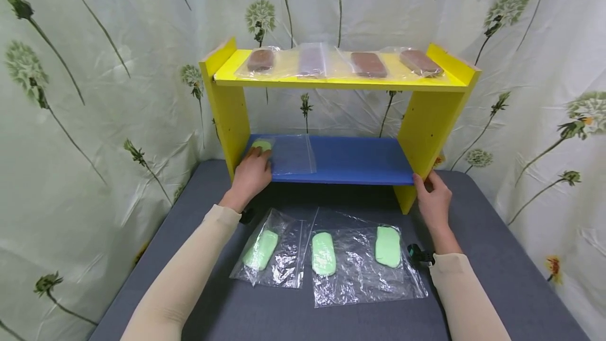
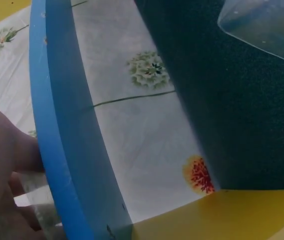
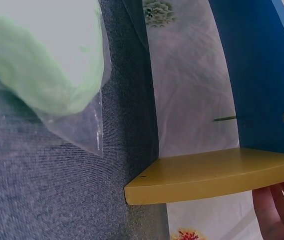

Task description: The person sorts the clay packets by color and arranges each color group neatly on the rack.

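Observation:
A small shelf unit has yellow side panels (image 1: pixel 428 125) and a blue lower board (image 1: pixel 360 157). My left hand (image 1: pixel 253 172) is at the board's left end, fingers on a clear zip bag (image 1: pixel 291 157) with a light green slab (image 1: pixel 262 144) inside, partly hidden by the hand. In the left wrist view the fingers (image 2: pixel 24 187) curl by clear plastic behind the blue edge. My right hand (image 1: pixel 433 199) grips the right side panel at the board's height, thumb on the front edge and fingers round the outer face.
On the dark grey table (image 1: pixel 379 325), before the unit, lie clear bags with green slabs (image 1: pixel 323 254), one bagged slab (image 1: pixel 261 250) further left. Several bagged brown slabs (image 1: pixel 369 64) lie on the yellow top board (image 1: pixel 341 84). A flowered curtain (image 1: pixel 118 14) hangs behind.

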Demonstrator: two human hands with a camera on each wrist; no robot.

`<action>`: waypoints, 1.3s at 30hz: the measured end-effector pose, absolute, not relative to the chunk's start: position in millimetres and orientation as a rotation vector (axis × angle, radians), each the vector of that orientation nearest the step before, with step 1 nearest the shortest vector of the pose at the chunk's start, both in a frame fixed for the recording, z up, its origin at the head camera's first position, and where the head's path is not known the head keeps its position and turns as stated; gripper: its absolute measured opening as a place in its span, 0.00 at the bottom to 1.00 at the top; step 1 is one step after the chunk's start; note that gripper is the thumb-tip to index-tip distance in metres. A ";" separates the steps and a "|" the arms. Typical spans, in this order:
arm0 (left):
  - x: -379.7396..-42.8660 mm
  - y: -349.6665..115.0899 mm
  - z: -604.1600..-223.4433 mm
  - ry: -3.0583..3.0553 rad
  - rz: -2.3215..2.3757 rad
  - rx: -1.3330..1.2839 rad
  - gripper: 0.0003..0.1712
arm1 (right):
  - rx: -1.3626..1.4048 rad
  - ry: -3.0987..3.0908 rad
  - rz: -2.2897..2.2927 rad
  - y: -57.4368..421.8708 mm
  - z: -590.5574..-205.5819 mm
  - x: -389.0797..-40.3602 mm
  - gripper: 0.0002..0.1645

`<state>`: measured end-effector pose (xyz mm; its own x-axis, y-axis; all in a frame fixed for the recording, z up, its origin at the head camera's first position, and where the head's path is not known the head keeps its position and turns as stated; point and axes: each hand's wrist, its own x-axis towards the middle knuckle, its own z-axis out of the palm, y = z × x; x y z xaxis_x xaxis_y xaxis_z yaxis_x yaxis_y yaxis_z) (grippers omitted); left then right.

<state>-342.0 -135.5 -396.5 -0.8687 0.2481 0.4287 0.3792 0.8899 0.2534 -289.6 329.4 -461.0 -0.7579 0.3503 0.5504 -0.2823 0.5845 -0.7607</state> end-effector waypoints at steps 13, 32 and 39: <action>-301.6 -143.9 -391.4 -2.417 -0.475 -0.614 0.18 | -0.065 -2.134 1.191 327.7 -462.2 -287.9 0.23; -233.0 -156.0 -406.0 -2.537 -0.604 -0.569 0.13 | -0.072 -2.127 1.165 329.7 -461.3 -288.2 0.22; -232.5 -174.0 -433.5 -2.933 -0.833 -0.347 0.16 | -0.074 -2.129 1.165 329.1 -460.8 -288.1 0.21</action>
